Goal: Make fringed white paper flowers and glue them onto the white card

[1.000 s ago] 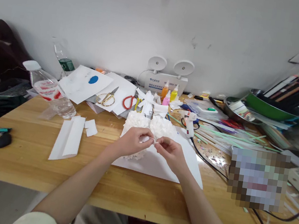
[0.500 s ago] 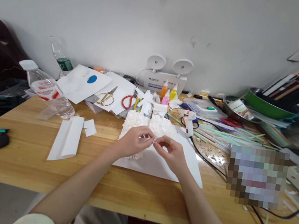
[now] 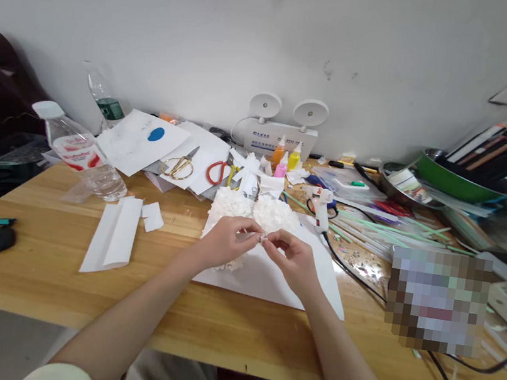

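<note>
My left hand (image 3: pixel 233 238) and my right hand (image 3: pixel 290 254) meet fingertip to fingertip over a white sheet (image 3: pixel 268 284). Between them is a tiny white piece of paper (image 3: pixel 262 238), pinched by both; its shape is too small to make out. Right behind my fingers lie heaps of small crumpled white paper bits (image 3: pixel 273 214), spread in patches over the sheet. My left forearm hides part of the sheet's left side.
A white glue gun (image 3: pixel 320 208) with a black cord stands right of the sheet. Behind are gold-handled scissors (image 3: pixel 179 167), red-handled pliers (image 3: pixel 216 173) and small paint bottles (image 3: pixel 281 167). Folded paper (image 3: pixel 112 235) and a water bottle (image 3: pixel 82 155) are at left. Glue sticks (image 3: pixel 371 228) lie right.
My right fingertips have shifted slightly, closing in on the left ones around the small paper piece. Everything else on the table stays where it was.
</note>
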A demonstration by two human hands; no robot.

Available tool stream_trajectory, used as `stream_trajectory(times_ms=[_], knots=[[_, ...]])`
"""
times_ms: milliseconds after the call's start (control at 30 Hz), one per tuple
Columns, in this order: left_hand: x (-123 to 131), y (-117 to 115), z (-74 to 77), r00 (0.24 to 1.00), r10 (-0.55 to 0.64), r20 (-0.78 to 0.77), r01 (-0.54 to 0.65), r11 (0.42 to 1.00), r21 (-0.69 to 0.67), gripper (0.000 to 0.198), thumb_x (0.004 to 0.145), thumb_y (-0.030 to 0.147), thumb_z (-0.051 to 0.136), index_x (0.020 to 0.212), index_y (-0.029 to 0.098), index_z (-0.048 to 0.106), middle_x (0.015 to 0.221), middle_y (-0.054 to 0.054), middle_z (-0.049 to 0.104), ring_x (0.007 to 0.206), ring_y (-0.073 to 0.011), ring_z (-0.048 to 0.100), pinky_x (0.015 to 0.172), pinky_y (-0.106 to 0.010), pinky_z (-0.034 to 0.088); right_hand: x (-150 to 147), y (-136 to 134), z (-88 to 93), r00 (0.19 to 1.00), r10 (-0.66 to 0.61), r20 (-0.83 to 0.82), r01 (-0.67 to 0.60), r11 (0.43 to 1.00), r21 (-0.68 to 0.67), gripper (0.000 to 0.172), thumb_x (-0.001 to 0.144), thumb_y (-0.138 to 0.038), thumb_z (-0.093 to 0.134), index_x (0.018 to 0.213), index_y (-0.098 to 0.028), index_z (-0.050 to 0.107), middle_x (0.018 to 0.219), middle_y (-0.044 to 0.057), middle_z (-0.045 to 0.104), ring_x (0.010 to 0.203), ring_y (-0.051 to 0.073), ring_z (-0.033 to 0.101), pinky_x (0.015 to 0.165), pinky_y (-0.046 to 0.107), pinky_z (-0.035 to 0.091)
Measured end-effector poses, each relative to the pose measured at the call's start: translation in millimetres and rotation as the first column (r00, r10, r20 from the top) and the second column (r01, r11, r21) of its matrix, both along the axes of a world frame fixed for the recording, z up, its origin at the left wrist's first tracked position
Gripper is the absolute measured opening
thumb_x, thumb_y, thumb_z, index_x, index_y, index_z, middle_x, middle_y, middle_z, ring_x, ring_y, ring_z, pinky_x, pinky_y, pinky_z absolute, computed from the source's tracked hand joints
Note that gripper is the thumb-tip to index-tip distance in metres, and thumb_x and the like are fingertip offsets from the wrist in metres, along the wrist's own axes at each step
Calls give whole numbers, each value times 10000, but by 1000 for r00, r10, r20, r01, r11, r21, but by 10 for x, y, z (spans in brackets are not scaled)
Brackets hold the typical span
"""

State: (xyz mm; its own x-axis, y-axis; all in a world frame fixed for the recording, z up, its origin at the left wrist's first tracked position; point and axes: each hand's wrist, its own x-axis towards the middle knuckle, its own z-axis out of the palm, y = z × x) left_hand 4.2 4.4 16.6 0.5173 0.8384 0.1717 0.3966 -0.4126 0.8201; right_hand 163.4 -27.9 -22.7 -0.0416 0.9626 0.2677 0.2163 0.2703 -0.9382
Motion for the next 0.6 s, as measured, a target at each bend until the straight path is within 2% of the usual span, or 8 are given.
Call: stream_trajectory(times_ms=[600], knots=[[22,10,-17,997,53,64,-57,997,59,157,777,236,469,793,178,613,811,-19,643,778,-133,575,731,-248,442,-24,-20,5,997,-58,-49,59,998,30,132,760,-311,560,806,-199,614,743,34,595,630,136,501,601,281,439]])
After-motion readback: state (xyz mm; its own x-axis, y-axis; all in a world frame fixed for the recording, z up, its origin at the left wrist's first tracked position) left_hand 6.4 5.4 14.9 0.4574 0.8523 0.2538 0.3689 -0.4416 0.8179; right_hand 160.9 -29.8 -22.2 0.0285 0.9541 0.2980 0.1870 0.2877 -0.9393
